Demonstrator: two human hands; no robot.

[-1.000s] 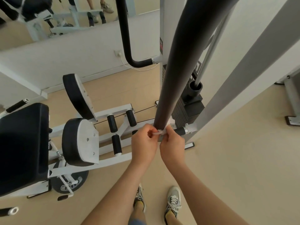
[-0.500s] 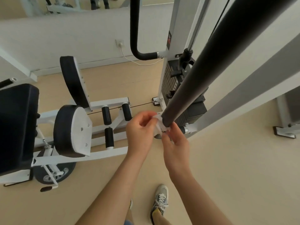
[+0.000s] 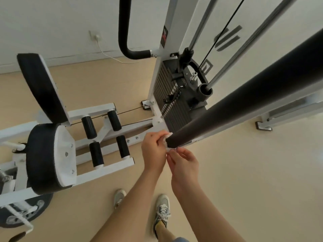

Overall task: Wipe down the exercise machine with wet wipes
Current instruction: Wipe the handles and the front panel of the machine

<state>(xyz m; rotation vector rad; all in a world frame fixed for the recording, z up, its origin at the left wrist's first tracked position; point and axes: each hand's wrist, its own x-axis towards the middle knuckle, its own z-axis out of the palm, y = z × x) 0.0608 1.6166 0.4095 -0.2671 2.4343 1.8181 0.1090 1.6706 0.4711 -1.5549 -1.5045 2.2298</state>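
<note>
Your wipe [image 3: 167,148] sits bunched against the lower end of the black padded bar [image 3: 244,105], so the work is at that tip and nowhere else. Your left hand [image 3: 153,151] has its fingers curled round the wipe and presses it to the bar end; your right hand [image 3: 184,163] pinches the wipe's lower edge between thumb and fingertips, just beneath the bar. No surface shows a wet sheen, so you cannot tell what is already wiped. By judgement, the long run of the bar above your hands, the curved handle [image 3: 125,32], the round seat pad [image 3: 50,158], the foam rollers [image 3: 89,127] and the white frame rail [image 3: 104,169] all remain to be checked or done. For room: the floor [image 3: 244,172] on your right side is open, and the bar's upper length is free for a sliding stroke. Hazards lie close behind the bar end: the weight stack [image 3: 166,102] with its plate edges, and a thin cable [image 3: 222,30] running above it. Keep your knuckles off those. The frame rail's square end stands near your left hand.
</note>
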